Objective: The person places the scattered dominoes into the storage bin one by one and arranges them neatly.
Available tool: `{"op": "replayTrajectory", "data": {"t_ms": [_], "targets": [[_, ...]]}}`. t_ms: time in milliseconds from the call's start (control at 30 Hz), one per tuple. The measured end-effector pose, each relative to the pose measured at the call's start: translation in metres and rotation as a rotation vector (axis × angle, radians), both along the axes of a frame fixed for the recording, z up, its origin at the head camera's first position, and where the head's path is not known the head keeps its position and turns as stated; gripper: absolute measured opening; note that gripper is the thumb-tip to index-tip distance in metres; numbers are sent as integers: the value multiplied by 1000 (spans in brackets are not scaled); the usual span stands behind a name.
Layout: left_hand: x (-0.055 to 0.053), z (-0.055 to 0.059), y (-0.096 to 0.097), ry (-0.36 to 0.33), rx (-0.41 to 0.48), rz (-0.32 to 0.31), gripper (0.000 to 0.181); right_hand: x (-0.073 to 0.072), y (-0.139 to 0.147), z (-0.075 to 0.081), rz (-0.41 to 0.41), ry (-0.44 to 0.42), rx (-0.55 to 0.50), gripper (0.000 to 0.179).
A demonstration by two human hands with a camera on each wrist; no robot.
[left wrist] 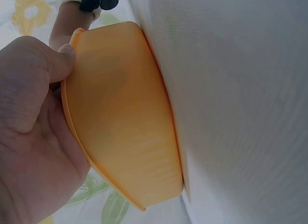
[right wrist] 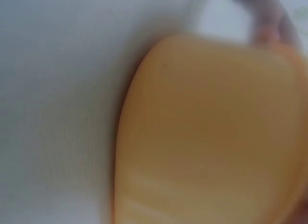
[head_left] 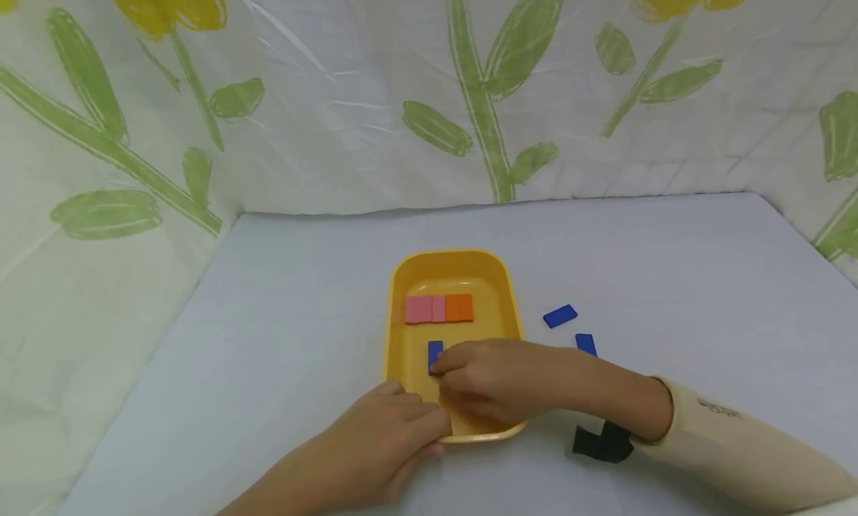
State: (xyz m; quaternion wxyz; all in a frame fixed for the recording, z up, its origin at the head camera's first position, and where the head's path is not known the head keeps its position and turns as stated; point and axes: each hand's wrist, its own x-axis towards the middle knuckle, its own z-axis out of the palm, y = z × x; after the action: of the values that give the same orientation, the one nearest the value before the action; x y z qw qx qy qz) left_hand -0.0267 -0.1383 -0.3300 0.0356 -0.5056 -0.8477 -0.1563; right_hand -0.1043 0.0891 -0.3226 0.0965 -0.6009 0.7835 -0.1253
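Note:
A yellow tray point(head_left: 456, 257) lies on the pale table. My left hand point(head_left: 395, 434) grips its near-left rim, the thumb point(left wrist: 65, 60) on the outer wall in the left wrist view. Inside the tray, my right hand point(head_left: 499, 378) has curled fingers and pinches the near end of a small blue block point(head_left: 435, 352); part of that grip is hidden. Farther back in the tray, pink blocks point(head_left: 421, 309) and orange blocks point(head_left: 459, 307) sit side by side in a row. The right wrist view is blurred, mostly showing the tray's outer wall point(right wrist: 207, 128).
Right of the tray, one blue block point(head_left: 560, 316) lies on the table point(head_left: 302, 315). Another blue block point(head_left: 586, 343) is partly covered by my right forearm. A dark strap point(head_left: 599, 443) shows by the right sleeve. Flower-patterned sheets point(head_left: 335, 129) stand behind and at the sides.

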Motion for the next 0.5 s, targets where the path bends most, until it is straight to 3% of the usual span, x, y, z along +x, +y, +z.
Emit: {"op": "replayTrajectory", "data": {"t_ms": [500], "targets": [[1,-1,0,51,21,2,16,-8,-18,-6,37,0,15,14]]}}
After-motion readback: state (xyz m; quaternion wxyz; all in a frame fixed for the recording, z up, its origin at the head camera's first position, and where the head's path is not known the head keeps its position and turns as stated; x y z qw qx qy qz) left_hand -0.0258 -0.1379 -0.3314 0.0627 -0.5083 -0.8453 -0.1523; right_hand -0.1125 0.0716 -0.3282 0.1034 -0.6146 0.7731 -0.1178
